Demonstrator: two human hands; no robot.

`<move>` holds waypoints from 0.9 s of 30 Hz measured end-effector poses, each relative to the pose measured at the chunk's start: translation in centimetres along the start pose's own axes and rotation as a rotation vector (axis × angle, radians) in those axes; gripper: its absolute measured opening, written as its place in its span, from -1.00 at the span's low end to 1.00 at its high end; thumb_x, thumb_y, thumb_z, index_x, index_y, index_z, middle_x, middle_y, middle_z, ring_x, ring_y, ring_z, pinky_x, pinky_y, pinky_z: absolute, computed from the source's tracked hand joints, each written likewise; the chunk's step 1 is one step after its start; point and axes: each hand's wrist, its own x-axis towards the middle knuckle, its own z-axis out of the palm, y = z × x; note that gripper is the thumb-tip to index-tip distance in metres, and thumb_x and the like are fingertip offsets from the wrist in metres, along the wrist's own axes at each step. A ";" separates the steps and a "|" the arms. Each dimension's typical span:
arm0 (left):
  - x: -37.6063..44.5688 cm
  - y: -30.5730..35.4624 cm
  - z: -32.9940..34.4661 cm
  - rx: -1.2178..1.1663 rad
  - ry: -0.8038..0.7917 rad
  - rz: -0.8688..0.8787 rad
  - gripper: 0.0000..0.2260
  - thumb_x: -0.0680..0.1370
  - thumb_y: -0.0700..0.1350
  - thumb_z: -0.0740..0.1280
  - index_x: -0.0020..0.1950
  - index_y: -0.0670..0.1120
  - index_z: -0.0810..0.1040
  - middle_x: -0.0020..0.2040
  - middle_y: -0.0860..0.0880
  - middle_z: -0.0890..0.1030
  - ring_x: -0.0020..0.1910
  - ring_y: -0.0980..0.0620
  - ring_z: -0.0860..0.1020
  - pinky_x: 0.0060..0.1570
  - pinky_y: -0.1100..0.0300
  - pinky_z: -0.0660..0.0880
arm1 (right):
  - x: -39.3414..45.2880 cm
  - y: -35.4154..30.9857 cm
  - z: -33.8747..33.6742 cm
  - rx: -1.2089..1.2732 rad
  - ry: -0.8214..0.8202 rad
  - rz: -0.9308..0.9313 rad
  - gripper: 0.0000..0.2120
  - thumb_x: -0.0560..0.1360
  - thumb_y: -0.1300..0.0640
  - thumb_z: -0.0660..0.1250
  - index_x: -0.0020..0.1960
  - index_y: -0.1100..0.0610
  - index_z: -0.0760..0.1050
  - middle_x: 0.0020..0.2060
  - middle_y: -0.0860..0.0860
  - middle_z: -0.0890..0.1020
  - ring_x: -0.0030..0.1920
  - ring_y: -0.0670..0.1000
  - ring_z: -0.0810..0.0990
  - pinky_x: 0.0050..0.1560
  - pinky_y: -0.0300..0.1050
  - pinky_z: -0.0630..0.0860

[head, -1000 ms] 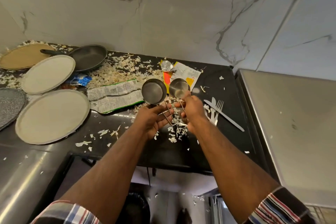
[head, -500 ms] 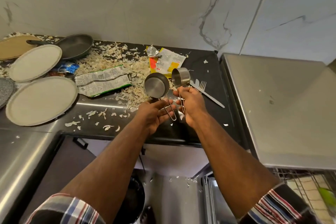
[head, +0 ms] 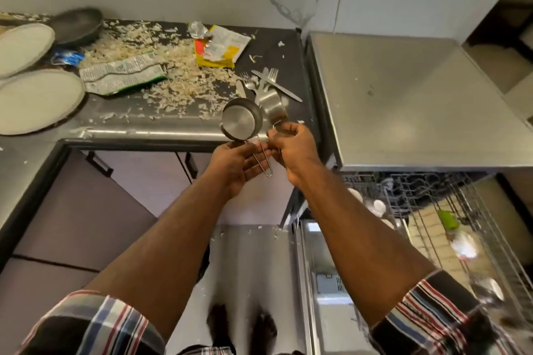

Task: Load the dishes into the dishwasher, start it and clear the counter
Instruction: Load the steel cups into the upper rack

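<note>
Two steel measuring cups with wire handles are held up in front of the counter edge. My left hand holds the wire handle of the larger cup, whose round base faces me. My right hand grips the handle of the smaller cup, just right of the larger one. Forks and a knife lie on the dark counter behind the cups. At the lower right the dishwasher's wire rack is pulled out with several items in it, blurred.
Two pale round plates and a dark pan sit at the counter's left. Shredded scraps, a green-edged wrapper and a yellow packet litter the middle. A steel worktop is on the right, above the rack. My feet stand on the floor below.
Both hands have drawn the two cups back from over the counter to its front edge. My view has swung down and to the right, bringing the dishwasher rack and floor into sight.
</note>
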 end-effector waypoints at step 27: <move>-11.8 -27.2 10.7 0.095 -0.105 -0.310 -0.75 0.60 -0.32 0.33 0.28 -0.29 0.50 0.05 -0.24 0.70 -0.05 -0.15 0.72 -0.22 0.04 0.66 | -17.1 14.1 -26.3 0.059 0.428 0.110 -0.49 0.35 -0.09 0.61 0.21 -0.18 0.47 0.07 -0.02 0.67 -0.22 -0.08 0.56 -0.48 -0.26 0.44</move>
